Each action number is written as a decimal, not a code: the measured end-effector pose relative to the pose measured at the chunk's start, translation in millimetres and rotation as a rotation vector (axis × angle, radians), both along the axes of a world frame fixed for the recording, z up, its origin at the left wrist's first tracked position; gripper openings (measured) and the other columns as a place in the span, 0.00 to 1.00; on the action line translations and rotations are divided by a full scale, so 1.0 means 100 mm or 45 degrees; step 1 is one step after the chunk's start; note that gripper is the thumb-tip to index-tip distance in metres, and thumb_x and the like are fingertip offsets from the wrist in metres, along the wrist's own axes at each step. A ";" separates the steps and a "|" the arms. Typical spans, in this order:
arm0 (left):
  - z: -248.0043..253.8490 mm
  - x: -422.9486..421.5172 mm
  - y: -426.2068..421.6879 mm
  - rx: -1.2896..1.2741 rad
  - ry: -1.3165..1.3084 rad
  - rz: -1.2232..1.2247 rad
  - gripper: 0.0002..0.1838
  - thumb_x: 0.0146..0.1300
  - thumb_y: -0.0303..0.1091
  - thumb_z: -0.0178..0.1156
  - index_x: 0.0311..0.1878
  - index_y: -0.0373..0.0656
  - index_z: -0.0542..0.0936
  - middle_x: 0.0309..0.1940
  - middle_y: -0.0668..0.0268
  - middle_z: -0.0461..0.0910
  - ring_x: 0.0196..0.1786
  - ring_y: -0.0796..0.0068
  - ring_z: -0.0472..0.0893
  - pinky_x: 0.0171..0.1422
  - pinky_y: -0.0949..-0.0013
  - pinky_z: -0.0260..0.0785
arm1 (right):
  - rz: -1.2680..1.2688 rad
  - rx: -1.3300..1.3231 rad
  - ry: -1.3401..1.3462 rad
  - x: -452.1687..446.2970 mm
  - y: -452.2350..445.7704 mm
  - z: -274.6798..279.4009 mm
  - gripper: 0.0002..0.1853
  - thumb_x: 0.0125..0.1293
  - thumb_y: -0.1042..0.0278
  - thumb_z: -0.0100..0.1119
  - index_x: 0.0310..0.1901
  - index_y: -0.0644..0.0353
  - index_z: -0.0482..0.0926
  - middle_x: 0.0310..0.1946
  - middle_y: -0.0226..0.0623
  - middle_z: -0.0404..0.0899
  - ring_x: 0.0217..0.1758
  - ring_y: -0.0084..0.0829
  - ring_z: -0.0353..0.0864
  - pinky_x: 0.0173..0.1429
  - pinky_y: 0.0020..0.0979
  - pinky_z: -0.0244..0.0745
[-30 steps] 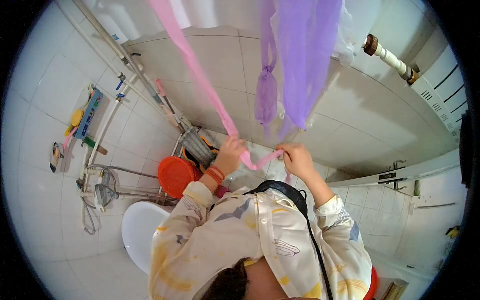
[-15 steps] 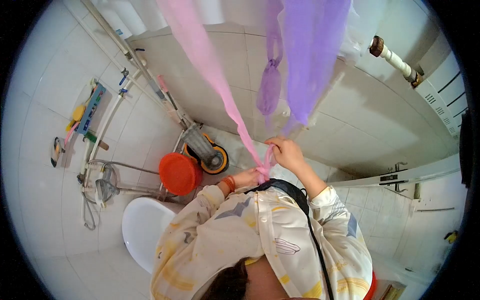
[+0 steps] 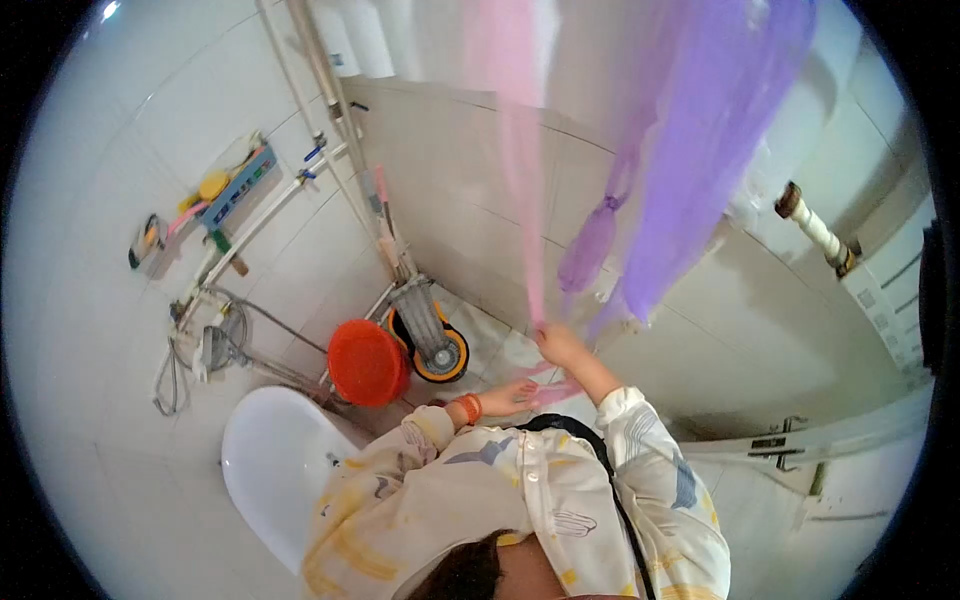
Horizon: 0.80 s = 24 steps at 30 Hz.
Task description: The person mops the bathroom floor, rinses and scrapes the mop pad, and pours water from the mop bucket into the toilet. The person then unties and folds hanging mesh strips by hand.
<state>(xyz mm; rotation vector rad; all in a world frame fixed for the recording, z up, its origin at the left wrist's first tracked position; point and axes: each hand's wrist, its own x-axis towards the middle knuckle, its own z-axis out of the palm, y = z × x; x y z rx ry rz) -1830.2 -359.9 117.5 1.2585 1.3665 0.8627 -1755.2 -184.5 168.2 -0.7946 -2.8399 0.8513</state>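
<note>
A long strip of pink cloth [image 3: 520, 190] hangs from above down to my right hand [image 3: 562, 347], whose fingers are closed round its lower part. Below and to the left, my left hand [image 3: 509, 398] reaches sideways with fingers stretched out, beside the loose pink ends; whether it touches them is unclear. To the right of the pink strip hang a knotted purple cloth [image 3: 588, 248] and a wider purple cloth [image 3: 690, 170]. An orange band circles my left wrist.
An orange-red basin [image 3: 367, 363] and a grey and yellow-black mop bucket [image 3: 436, 345] stand on the floor. A white washbasin [image 3: 275, 470] is at lower left. Pipes and a blue rack [image 3: 238, 187] line the left wall. A door handle [image 3: 777, 443] is at right.
My right hand has moved up to grip the hanging pink strip. My left hand has let go of the gathered pink cloth and opened. The view has turned, shifting the hanging cloths to the right.
</note>
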 end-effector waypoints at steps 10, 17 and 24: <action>1.32 -0.52 -0.05 0.350 0.236 0.307 0.19 0.62 0.44 0.55 0.48 0.37 0.74 0.32 0.65 0.80 0.34 0.74 0.78 0.41 0.70 0.71 | 0.569 0.219 -0.562 0.34 -0.26 1.06 0.10 0.54 0.67 0.49 0.37 0.54 0.78 0.35 0.41 0.80 0.39 0.45 0.78 0.43 0.40 0.71; 1.97 -0.35 0.10 1.237 -0.041 0.512 0.26 0.62 0.48 0.56 0.57 0.40 0.66 0.41 0.66 0.77 0.41 0.75 0.77 0.44 0.69 0.71 | 0.410 -0.779 0.587 -0.19 -0.37 2.34 0.11 0.61 0.76 0.40 0.41 0.62 0.72 0.38 0.40 0.78 0.39 0.31 0.77 0.43 0.29 0.71; 2.14 -0.45 -0.14 0.507 -0.895 0.234 0.19 0.68 0.50 0.44 0.42 0.43 0.72 0.17 0.77 0.63 0.16 0.88 0.62 0.21 0.80 0.56 | 0.468 -0.657 1.112 -0.73 -0.22 2.41 0.33 0.61 0.60 0.53 0.66 0.58 0.54 0.66 0.42 0.53 0.53 0.35 0.68 0.58 0.36 0.62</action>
